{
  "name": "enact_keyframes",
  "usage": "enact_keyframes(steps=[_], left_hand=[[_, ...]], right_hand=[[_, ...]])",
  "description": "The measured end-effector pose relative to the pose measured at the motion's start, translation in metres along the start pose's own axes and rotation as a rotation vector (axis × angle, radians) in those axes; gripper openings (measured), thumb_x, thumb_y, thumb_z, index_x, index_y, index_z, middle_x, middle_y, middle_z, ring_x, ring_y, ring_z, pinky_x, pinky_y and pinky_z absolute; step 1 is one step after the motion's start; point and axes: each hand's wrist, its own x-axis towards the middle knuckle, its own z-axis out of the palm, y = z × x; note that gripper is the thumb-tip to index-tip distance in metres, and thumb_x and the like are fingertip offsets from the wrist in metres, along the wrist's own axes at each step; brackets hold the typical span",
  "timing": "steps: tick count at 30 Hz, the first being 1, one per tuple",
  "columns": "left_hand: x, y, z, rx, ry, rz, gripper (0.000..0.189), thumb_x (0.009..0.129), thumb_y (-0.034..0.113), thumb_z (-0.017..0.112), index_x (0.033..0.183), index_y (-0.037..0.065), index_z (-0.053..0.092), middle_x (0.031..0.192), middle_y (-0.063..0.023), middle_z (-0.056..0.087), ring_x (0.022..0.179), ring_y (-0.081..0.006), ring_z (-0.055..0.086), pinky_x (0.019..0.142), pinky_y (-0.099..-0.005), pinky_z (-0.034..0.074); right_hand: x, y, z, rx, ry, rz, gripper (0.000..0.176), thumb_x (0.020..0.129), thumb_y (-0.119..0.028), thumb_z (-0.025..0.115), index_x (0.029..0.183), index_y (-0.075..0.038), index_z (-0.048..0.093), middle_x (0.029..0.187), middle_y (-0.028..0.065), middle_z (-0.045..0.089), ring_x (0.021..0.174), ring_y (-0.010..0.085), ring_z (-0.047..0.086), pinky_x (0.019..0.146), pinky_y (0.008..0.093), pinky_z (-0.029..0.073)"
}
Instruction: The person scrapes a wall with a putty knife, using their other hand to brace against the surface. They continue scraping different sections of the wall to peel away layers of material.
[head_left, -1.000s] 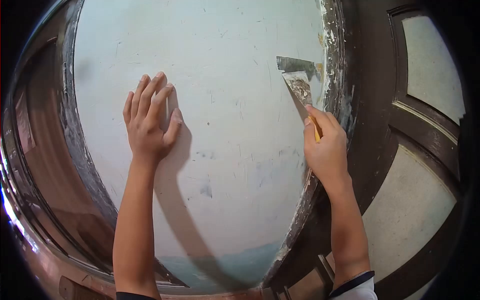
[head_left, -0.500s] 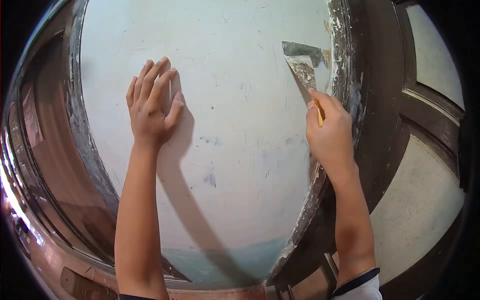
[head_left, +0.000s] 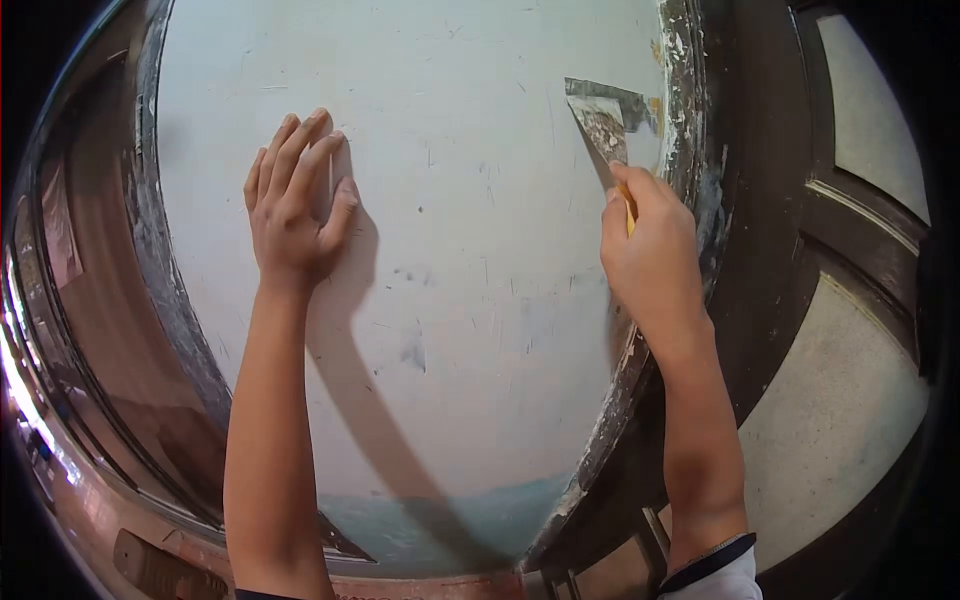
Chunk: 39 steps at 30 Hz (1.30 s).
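Observation:
Against the pale wall panel [head_left: 470,400], my left hand [head_left: 298,205] rests with its fingers apart and holds nothing. My right hand [head_left: 652,240] grips the yellow handle of a putty knife [head_left: 604,128]. Its wide, crusted blade points up and to the left. The blade's top edge lies over a dark grey patch [head_left: 632,102] near the panel's right border. Small scratches and bluish smudges mark the panel.
Dark, worn frame strips with flaking paint border the panel on the right [head_left: 683,110] and left [head_left: 150,190]. A dark door with pale panels [head_left: 835,420] stands at the right. Glass [head_left: 110,300] is at the left.
The blade has shifted slightly upward over the dark patch, with my right hand moving up and a little left. My left hand appears slightly farther left and up.

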Motion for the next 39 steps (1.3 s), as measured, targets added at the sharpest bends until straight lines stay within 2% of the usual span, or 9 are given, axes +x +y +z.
enact_keyframes(steps=[2, 6, 7, 14, 21, 27, 32, 34, 39], left_hand=[[0.0, 0.001, 0.0, 0.001, 0.008, -0.002, 0.042, 0.089, 0.018, 0.065, 0.13, 0.015, 0.071, 0.152, -0.0033, 0.062, 0.151, -0.0279, 0.047, 0.125, -0.0482, 0.029], [-0.002, -0.004, 0.002, -0.007, 0.022, 0.012, 0.041, 0.09, 0.018, 0.065, 0.131, 0.015, 0.071, 0.152, -0.0034, 0.062, 0.15, -0.0279, 0.047, 0.125, -0.048, 0.029], [-0.003, -0.006, 0.006, -0.01, 0.047, 0.006, 0.043, 0.087, 0.022, 0.065, 0.129, 0.021, 0.071, 0.151, 0.0007, 0.062, 0.148, -0.0246, 0.049, 0.125, -0.0462, 0.03], [-0.003, -0.005, 0.005, -0.017, 0.042, 0.001, 0.04, 0.087, 0.022, 0.066, 0.127, 0.021, 0.072, 0.15, 0.0001, 0.063, 0.148, -0.0248, 0.05, 0.124, -0.0452, 0.03], [-0.003, -0.007, 0.004, -0.033, 0.056, 0.001, 0.039, 0.087, 0.02, 0.066, 0.125, 0.02, 0.072, 0.149, -0.0003, 0.063, 0.147, -0.0248, 0.05, 0.124, -0.0451, 0.031], [-0.004, -0.008, 0.004, -0.048, 0.062, -0.004, 0.039, 0.087, 0.02, 0.067, 0.125, 0.019, 0.073, 0.149, -0.0007, 0.064, 0.147, -0.0252, 0.051, 0.124, -0.0451, 0.031], [-0.003, -0.007, 0.004, -0.052, 0.07, 0.007, 0.039, 0.086, 0.019, 0.067, 0.124, 0.019, 0.073, 0.149, -0.0003, 0.064, 0.147, -0.0253, 0.051, 0.123, -0.0448, 0.032], [-0.002, -0.003, 0.001, -0.047, 0.047, 0.007, 0.042, 0.086, 0.011, 0.065, 0.127, 0.013, 0.073, 0.149, -0.0041, 0.064, 0.148, -0.0284, 0.05, 0.123, -0.0447, 0.032], [-0.002, -0.002, 0.002, -0.045, 0.038, 0.001, 0.041, 0.086, 0.011, 0.064, 0.126, 0.013, 0.073, 0.149, -0.004, 0.065, 0.148, -0.0285, 0.05, 0.123, -0.0449, 0.032]], right_hand=[[-0.002, -0.005, -0.003, -0.011, -0.053, 0.073, 0.028, 0.099, -0.004, 0.058, 0.123, 0.007, 0.067, 0.103, 0.029, 0.068, 0.095, 0.0463, 0.067, 0.087, 0.0506, 0.055], [0.002, 0.001, 0.008, -0.017, -0.009, 0.018, 0.028, 0.099, -0.005, 0.058, 0.123, 0.007, 0.067, 0.103, 0.0289, 0.068, 0.095, 0.0461, 0.067, 0.086, 0.0506, 0.055], [0.0, 0.0, 0.009, -0.008, -0.008, 0.026, 0.028, 0.099, -0.006, 0.058, 0.123, 0.007, 0.066, 0.103, 0.029, 0.068, 0.095, 0.0462, 0.068, 0.086, 0.0506, 0.055], [0.005, -0.01, 0.01, -0.026, -0.042, 0.087, 0.029, 0.1, -0.008, 0.057, 0.123, 0.006, 0.066, 0.105, 0.0289, 0.068, 0.094, 0.0466, 0.068, 0.086, 0.0509, 0.055], [0.003, -0.005, 0.019, -0.032, 0.011, 0.08, 0.025, 0.099, -0.009, 0.057, 0.119, 0.004, 0.066, 0.102, 0.0288, 0.069, 0.093, 0.0466, 0.068, 0.084, 0.0517, 0.056], [0.005, -0.012, 0.014, -0.068, 0.006, 0.123, 0.026, 0.097, -0.018, 0.063, 0.114, 0.001, 0.067, 0.103, 0.0218, 0.072, 0.095, 0.0425, 0.071, 0.083, 0.0499, 0.057], [0.008, -0.016, 0.017, -0.042, 0.019, 0.167, 0.028, 0.095, -0.023, 0.067, 0.11, 0.001, 0.067, 0.103, 0.0224, 0.073, 0.095, 0.0432, 0.071, 0.085, 0.0509, 0.056], [0.01, -0.019, 0.018, -0.027, 0.025, 0.159, 0.029, 0.094, -0.024, 0.068, 0.109, 0.001, 0.067, 0.103, 0.0228, 0.074, 0.095, 0.0435, 0.07, 0.085, 0.051, 0.055], [0.016, -0.025, 0.015, -0.062, -0.005, 0.212, 0.032, 0.095, -0.028, 0.069, 0.106, 0.003, 0.067, 0.102, 0.0235, 0.074, 0.094, 0.0439, 0.07, 0.083, 0.0502, 0.055]])
